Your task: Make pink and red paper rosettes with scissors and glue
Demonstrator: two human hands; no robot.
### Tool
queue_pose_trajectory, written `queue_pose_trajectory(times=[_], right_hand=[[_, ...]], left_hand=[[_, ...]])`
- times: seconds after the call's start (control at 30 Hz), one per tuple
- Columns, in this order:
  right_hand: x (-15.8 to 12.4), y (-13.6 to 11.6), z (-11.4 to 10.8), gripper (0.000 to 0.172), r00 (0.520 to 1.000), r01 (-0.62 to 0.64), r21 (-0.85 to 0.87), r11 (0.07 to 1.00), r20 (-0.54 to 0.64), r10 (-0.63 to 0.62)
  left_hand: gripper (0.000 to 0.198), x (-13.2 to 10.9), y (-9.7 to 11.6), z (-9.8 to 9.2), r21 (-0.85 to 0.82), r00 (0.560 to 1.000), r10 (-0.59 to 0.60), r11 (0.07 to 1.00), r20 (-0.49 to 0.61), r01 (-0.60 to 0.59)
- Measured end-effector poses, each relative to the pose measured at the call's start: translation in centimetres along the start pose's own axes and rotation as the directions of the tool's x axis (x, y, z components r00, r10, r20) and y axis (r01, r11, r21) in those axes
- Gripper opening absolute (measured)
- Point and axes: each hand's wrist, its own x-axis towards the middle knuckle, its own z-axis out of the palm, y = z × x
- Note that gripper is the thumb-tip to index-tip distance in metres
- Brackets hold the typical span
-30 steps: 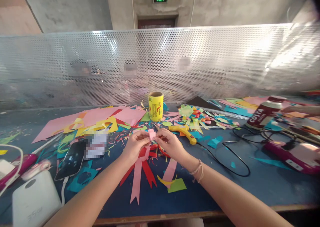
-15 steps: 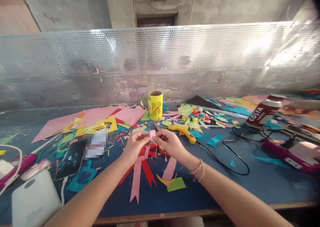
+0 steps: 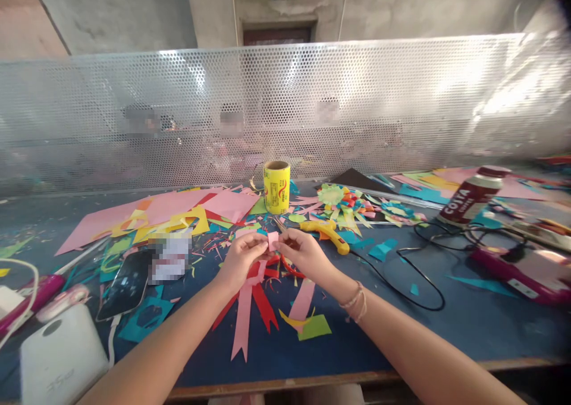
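Note:
Between my two hands is a small pink paper strip [image 3: 272, 239], pinched at its edges by the fingers of both. My left hand [image 3: 244, 256] is closed on its left side and my right hand [image 3: 302, 251] on its right side. Below them on the blue table lie red paper ribbon tails [image 3: 264, 307] and a long pink ribbon tail [image 3: 241, 325] with a notched end. Another pink strip [image 3: 302, 300], a yellow curved scrap [image 3: 292, 322] and a green paper piece [image 3: 314, 327] lie nearer the table's front edge. My hands partly hide the red and pink paper.
A yellow cardboard tube [image 3: 277, 188] stands beyond my hands. To its right are a yellow glue gun [image 3: 332, 234] with a black cord and a pile of paper flowers [image 3: 348, 203]. A brown bottle [image 3: 473, 197], a phone [image 3: 128, 283] and a white power bank [image 3: 62, 357] flank the workspace.
Both hands stay almost in place, still pinching the pink strip, which looks slightly shorter or tilted. At far right, a blurred hand-like shape near the bottle is gone.

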Motion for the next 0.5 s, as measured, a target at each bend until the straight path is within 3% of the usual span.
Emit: queue_pose_trajectory(times=[0.33, 0.5], right_hand=[[0.04, 0.12, -0.15, 0.021, 1.000, 0.006, -0.015, 1.000, -0.005, -0.006], [0.04, 0.02, -0.09, 0.022, 1.000, 0.002, 0.062, 0.998, -0.029, 0.000]], left_hand=[[0.024, 0.12, -0.12, 0.25, 0.086, 0.998, 0.035, 0.996, -0.054, -0.031], [0.024, 0.11, -0.13, 0.15, 0.123, 0.998, 0.028, 0.992, -0.059, -0.020]])
